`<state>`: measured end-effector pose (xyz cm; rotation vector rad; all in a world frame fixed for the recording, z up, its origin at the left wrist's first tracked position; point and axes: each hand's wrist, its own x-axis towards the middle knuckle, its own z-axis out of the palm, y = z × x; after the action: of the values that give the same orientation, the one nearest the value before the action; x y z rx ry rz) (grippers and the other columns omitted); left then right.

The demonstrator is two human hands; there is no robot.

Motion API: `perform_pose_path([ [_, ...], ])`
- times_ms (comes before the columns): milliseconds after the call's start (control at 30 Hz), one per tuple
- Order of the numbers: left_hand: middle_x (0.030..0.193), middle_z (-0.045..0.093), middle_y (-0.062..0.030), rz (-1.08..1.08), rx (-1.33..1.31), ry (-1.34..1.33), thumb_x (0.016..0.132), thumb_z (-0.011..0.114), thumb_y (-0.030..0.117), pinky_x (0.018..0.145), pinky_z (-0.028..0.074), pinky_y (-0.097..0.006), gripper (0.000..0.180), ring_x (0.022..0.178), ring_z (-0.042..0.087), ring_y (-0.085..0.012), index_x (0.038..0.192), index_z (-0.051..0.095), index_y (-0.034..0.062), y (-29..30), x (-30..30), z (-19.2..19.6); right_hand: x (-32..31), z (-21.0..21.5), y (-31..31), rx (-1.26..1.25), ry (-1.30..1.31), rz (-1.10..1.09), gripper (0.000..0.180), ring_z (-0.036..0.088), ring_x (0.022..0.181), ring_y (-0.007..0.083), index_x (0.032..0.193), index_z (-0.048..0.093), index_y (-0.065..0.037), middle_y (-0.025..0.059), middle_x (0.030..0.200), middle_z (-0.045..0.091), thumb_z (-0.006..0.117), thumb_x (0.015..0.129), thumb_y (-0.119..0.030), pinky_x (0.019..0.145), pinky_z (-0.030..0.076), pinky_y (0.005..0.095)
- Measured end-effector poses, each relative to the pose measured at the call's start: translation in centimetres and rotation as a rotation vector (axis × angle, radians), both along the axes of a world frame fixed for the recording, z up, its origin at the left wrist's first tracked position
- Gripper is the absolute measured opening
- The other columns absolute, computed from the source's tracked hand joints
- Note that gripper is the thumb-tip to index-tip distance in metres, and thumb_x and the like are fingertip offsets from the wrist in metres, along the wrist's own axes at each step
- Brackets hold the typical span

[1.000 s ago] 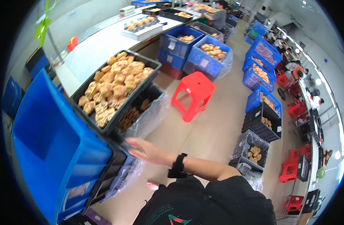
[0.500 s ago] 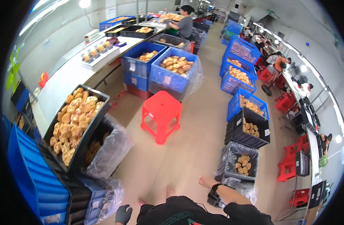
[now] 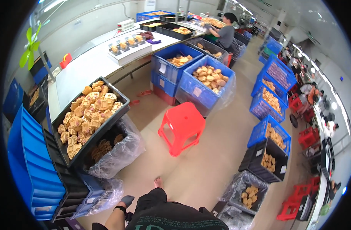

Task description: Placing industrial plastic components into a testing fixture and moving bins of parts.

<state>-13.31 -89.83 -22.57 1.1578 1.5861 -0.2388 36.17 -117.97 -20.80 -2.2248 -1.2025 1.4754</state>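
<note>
My left hand [image 3: 127, 200], in a dark grey glove with a black band at the wrist, hangs low near my leg. Its fingers look loosely stretched and nothing shows in them. Nearest to it stand stacked blue and black bins at the lower left, one lined with clear plastic [image 3: 113, 191]. Above those, a tilted black crate [image 3: 123, 108] is heaped with tan-yellow moulded pieces [image 3: 92, 115]. Under it sits another dark bin with brownish pieces and a plastic liner [image 3: 131, 147]. My right hand is out of view.
A red stool [image 3: 185, 117] stands ahead on the floor. Blue bins of tan pieces [image 3: 210, 78] stand beside the long white table [image 3: 85, 69]. Crates [image 3: 256, 168] line the right side of the aisle. A person in grey [image 3: 226, 34] works at the far table; others sit far right.
The view has swung left, so the stool and crates sit farther right. My right hand, bare and seen before at the lower middle, has left the view. My left hand has risen slightly.
</note>
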Motion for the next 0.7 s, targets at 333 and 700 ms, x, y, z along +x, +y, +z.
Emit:
perform_pose_path([
  [333, 0.114, 0.061, -0.0191, -0.303, 0.387, 0.128, 0.084, 0.046, 0.037, 0.094, 0.043, -0.040, 0.044, 0.108, 0.057, -0.0354, 0.109, 0.065, 0.0058, 16.1, 7.1, 0.3, 13.0, -7.8, 20.4, -0.027, -0.038, 0.516, 0.030, 0.056, 0.102, 0.0211, 0.105, 0.060, -0.004, 0.0073, 0.109, 0.061, 0.048, 0.090, -0.028, 0.088, 0.040, 0.0326],
  [700, 0.111, 0.062, -0.0187, 0.077, 0.296, 0.127, 0.085, 0.047, 0.043, 0.092, 0.043, -0.039, 0.048, 0.104, 0.058, -0.0354, 0.108, 0.065, 0.0049, 12.9, 22.1, 3.2, 30.0, -11.9, 29.2, 0.087, -0.407, 0.823, 0.022, 0.059, 0.075, 0.0221, 0.088, 0.062, -0.005, 0.0067, 0.081, 0.061, 0.054, 0.086, -0.026, 0.065, 0.046, 0.0367],
])
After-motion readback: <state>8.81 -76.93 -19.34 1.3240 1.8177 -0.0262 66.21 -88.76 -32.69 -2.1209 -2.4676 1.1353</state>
